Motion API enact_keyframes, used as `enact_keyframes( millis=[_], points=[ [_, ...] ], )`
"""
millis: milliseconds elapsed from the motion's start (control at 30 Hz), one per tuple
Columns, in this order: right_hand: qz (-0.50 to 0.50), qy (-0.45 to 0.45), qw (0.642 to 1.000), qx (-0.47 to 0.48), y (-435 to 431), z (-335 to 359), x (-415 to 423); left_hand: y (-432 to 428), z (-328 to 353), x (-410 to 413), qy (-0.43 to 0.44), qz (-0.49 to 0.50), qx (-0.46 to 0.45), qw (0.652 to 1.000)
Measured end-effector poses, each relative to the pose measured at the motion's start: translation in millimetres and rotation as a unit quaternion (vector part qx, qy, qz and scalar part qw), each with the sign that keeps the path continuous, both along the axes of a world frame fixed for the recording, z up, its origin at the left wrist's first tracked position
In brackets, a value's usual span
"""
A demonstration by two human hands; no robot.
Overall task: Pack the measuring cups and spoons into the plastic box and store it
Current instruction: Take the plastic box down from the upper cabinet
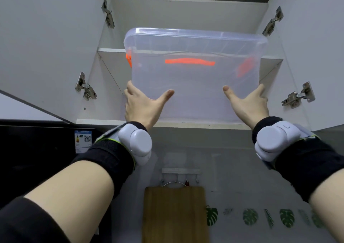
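A clear plastic box (193, 79) with a lid and orange latches and handle is held up in front of an open wall cupboard, its underside facing me. My left hand (143, 105) grips its lower left corner, thumb spread across the bottom. My right hand (249, 103) grips the lower right corner the same way. The box hangs at the level of the cupboard's shelf (109, 51), in the cupboard's lower opening. Through the cloudy plastic I cannot make out measuring cups or spoons.
Both cupboard doors (46, 47) stand open to the sides, with metal hinges (85, 87) on them. Below hang a wooden cutting board (174, 215) on a hook rail and leaf stickers (250, 216) on the wall. A black appliance (37, 149) sits at the left.
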State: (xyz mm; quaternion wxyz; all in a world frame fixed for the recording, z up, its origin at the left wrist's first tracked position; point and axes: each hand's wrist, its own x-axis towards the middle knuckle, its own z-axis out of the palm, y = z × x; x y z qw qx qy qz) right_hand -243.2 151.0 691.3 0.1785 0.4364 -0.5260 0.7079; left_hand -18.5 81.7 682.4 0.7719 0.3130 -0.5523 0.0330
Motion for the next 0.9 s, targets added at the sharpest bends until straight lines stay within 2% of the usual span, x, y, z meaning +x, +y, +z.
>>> enact_keyframes(
  millis=[100,167,267,333,400,533,700,833,900],
  points=[
    [-0.031,0.04,0.998,-0.031,15,1,3,7,-8,-1,0.015,0.005,-0.017,1.0],
    [-0.118,0.097,0.985,-0.08,30,7,8,10,-12,-1,0.011,0.009,-0.015,1.0],
    [-0.262,0.21,0.929,-0.155,51,22,20,16,-18,2,-0.017,0.032,-0.011,0.999],
    [-0.314,0.293,0.888,-0.163,64,32,31,25,-21,6,-0.041,0.081,-0.041,0.995],
    [-0.33,0.351,0.864,-0.145,74,37,40,36,-22,8,-0.068,0.15,-0.096,0.982],
    [-0.295,0.371,0.873,-0.113,85,33,48,67,-13,5,-0.086,0.241,-0.202,0.945],
    [-0.285,0.366,0.879,-0.114,100,25,52,99,-7,1,-0.013,0.273,-0.195,0.942],
    [-0.283,0.359,0.883,-0.102,105,19,52,115,-11,12,-0.02,0.324,-0.211,0.922],
    [-0.279,0.355,0.886,-0.105,105,15,54,123,-8,23,-0.07,0.353,-0.222,0.906]
  ],
)
